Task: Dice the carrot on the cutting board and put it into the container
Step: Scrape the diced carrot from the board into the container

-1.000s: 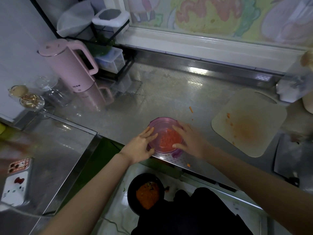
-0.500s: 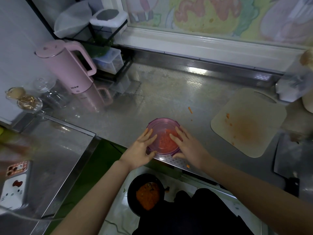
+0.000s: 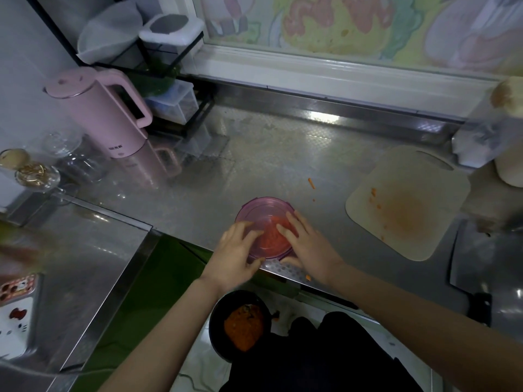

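Round pink plastic container: diced carrot in; your left hand, right hand flat-fingered atop; beige cutting board nearly bare.

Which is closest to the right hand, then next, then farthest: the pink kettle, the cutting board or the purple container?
1. Container, touched by the right hand.
2. Cutting board, off to the right.
3. Kettle, far back left.

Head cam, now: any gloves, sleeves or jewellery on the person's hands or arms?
No gloves on the left hand or the right hand; no rings, watch or bracelet visible. The left forearm and right forearm are uncovered to the frame edge; no sleeve shows.
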The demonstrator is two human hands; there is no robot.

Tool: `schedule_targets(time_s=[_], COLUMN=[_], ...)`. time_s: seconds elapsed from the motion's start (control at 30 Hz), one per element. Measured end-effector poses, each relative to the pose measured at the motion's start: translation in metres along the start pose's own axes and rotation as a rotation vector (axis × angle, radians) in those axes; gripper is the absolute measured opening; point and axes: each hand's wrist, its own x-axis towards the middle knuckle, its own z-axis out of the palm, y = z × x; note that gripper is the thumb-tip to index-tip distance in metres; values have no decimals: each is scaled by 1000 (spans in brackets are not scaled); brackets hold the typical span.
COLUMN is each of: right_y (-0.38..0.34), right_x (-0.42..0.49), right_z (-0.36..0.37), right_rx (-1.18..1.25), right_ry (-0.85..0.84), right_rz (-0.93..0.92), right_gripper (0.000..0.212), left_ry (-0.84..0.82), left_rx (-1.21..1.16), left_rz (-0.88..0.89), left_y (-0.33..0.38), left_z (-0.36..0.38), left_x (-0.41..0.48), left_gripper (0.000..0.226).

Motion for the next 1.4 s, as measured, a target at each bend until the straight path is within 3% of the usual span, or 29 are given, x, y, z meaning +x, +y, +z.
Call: schedule_targets(time_s=[0.13,0.33,0.5,0.83,1.1,1.23,1.33,1.4], right_y=[14,26,38,81,75,67,70,80], right_x=[-4,-10,-9,-30,-45,-53,-58,-61], right_z=[5,6,11,46,57,62,57,49], right_rx=[53,138,112,69,194,181,178,246], right_ry=[37,98,182,33,-27,-28,-44,27], right_rz=[-78,-111,-68,377,377,261,189,185], right_gripper=[72,68,58,67,67,83,63,59], left_ry=[92,184,275,164,141,185,124,26], left_rx=[145,235,303,322,334,385,327,245], left_rz=[171,159,224,-96,-250,-91,78,117], left_y=[16,27,18,2,4,14,29,40], left_z=[17,37,35,14,3,16,35,45], left_x=[-2,3,8,32,62,70,72,78], left_gripper=[48,60,37,56,50,45,26,35])
